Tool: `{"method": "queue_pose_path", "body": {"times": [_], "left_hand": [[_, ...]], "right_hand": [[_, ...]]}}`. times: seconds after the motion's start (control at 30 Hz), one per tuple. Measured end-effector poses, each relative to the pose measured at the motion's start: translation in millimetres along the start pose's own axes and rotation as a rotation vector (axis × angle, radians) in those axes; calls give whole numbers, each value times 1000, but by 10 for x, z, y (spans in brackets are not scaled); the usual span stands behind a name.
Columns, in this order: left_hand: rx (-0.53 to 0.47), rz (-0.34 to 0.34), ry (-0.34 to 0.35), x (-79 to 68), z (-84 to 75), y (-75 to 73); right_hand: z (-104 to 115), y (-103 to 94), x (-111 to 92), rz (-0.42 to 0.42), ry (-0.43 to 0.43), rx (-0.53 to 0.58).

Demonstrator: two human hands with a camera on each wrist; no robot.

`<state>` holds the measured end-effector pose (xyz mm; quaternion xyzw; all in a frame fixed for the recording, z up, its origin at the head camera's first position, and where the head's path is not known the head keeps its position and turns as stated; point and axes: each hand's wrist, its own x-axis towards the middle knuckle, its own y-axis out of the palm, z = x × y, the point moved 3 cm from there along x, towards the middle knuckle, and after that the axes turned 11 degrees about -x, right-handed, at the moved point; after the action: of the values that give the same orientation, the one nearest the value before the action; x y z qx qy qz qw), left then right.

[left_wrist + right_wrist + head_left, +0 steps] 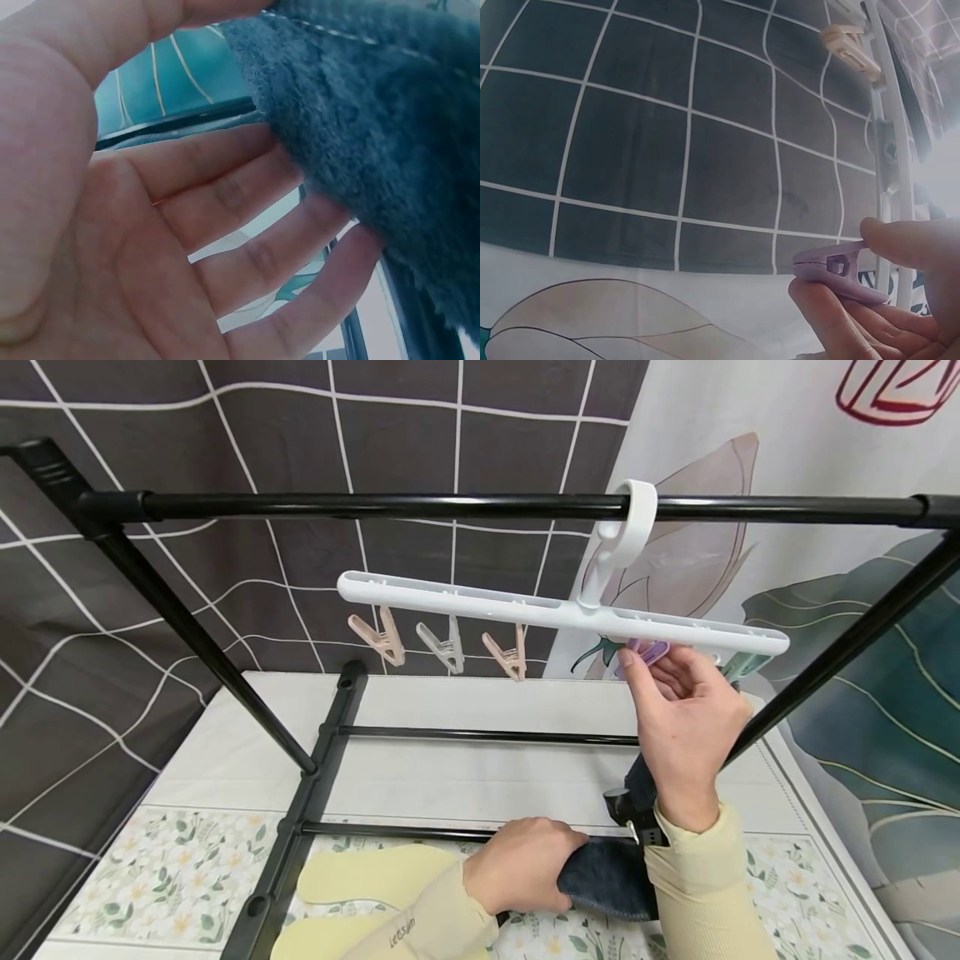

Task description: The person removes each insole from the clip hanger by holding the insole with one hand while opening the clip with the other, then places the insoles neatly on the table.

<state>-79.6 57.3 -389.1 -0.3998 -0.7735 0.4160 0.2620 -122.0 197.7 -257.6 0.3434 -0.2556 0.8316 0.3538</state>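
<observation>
My right hand pinches a lilac clip between thumb and fingers. The clip sits under the right part of a white clip hanger, whose hook goes over a black rail. Lower down, my left hand holds a dark blue fuzzy insole by its edge; part of the insole is hidden behind the right wrist. In the left wrist view its plush surface and pale stitching show, with the fingers stretched toward it. Two yellow insoles lie left of that hand, partly covered by the sleeve.
Pink and grey clips hang from the hanger's left half, and a green clip from its right end. The black rack has slanted side bars and low crossbars around the hands. A flowered cloth covers the surface; curtains hang behind.
</observation>
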Motion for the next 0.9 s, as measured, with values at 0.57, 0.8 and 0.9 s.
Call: {"method": "queue_pose_path", "body": {"times": [0.57,0.8,0.9], "left_hand": [[120,83,-54,14,-85,220],[140,82,-73,29,-104,272],[162,67,-69,37,-104,307]], "right_hand": [[-42,15,-22,-11,-1,38],[-68,17,-35,-15,1,39],[-72,13,-47,-10,-3,28]]}}
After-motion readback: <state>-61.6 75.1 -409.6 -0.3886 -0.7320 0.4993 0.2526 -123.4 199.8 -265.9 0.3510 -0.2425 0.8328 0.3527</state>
